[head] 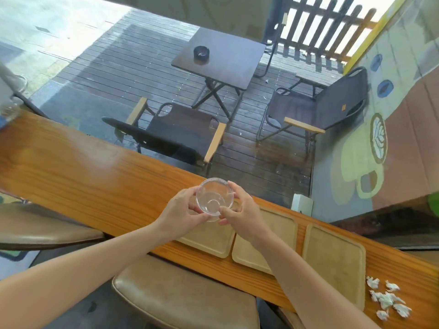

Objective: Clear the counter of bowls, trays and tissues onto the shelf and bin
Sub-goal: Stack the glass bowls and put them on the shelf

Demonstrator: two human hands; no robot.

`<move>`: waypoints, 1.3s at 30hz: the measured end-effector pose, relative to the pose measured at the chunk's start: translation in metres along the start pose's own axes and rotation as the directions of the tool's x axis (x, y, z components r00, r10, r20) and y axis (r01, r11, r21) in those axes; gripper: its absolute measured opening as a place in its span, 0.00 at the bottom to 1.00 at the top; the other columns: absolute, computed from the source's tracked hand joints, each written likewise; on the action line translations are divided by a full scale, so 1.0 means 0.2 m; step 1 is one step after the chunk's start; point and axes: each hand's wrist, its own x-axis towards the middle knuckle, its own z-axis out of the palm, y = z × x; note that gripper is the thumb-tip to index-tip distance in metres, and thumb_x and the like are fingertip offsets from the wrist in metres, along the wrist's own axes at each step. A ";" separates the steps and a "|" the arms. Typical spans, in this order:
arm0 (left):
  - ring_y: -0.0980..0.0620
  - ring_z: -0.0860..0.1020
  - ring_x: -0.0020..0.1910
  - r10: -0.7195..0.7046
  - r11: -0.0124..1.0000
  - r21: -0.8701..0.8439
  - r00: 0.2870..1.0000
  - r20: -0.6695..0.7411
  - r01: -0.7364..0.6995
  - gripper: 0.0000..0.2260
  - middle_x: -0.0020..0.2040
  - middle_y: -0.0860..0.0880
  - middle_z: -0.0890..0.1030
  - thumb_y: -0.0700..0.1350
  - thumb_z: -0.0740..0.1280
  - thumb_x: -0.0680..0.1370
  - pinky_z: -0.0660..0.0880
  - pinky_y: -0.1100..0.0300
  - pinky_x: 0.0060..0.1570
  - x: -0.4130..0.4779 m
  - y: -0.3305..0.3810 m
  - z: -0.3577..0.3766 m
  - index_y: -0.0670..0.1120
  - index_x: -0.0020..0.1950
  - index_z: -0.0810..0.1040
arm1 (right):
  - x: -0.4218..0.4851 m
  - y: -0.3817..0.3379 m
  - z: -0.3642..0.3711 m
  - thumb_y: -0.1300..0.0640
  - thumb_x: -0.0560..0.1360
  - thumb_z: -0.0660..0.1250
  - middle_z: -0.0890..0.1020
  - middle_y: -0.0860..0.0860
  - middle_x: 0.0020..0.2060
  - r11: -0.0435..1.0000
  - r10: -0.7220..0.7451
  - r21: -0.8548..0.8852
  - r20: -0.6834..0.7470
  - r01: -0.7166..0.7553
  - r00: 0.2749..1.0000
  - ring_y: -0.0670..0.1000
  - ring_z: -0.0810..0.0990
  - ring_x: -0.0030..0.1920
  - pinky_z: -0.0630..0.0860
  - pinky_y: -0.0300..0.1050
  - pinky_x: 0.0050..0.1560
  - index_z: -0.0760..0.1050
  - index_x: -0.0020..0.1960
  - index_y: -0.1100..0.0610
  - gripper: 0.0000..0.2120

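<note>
Both hands, left hand and right hand, grip closed around the small clear glass bowl, lifted above the long wooden desk. Bowl-clearing step; next, I'd say, carry it level to the shelf, unseen here.

Head view, looking down and forward, close over counter

Bowl held above counter; three trays side by side right; tissues beyond them
</note>
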 end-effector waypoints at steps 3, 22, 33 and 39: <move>0.57 0.78 0.49 -0.017 0.999 0.050 0.999 0.029 0.016 0.31 0.61 0.52 0.76 0.49 0.77 0.71 0.77 0.68 0.45 0.03 -0.07 0.02 0.47 0.71 0.71 | 0.04 0.05 0.04 0.62 0.75 0.71 0.70 0.54 0.68 0.999 0.042 -0.014 -0.009 -0.042 0.999 0.55 0.80 0.56 0.84 0.40 0.39 0.61 0.77 0.49 0.34; 0.61 0.83 0.46 -0.060 0.997 -0.032 0.947 0.315 0.074 0.33 0.54 0.57 0.80 0.47 0.81 0.67 0.80 0.68 0.41 0.25 -0.31 0.08 0.56 0.68 0.70 | 0.15 0.19 0.09 0.58 0.75 0.72 0.70 0.49 0.67 0.949 0.269 0.172 0.000 -0.264 0.963 0.52 0.86 0.45 0.84 0.43 0.43 0.62 0.75 0.44 0.34; 0.49 0.84 0.44 0.190 0.980 -0.122 0.913 0.360 -0.156 0.27 0.55 0.53 0.82 0.50 0.79 0.69 0.84 0.51 0.44 0.23 0.38 0.16 0.56 0.65 0.74 | -0.38 -0.01 -0.45 0.57 0.77 0.67 0.86 0.53 0.50 0.865 0.123 0.498 -0.080 -0.067 0.989 0.54 0.83 0.48 0.81 0.50 0.49 0.82 0.58 0.44 0.13; 0.45 0.83 0.45 0.329 0.944 -0.205 0.798 0.505 -0.259 0.27 0.56 0.47 0.82 0.43 0.80 0.69 0.83 0.52 0.43 -0.05 0.87 0.54 0.49 0.65 0.76 | -1.00 0.14 -0.75 0.51 0.65 0.76 0.84 0.46 0.56 0.923 0.010 0.361 -0.375 0.136 0.927 0.51 0.85 0.53 0.84 0.54 0.51 0.81 0.56 0.35 0.21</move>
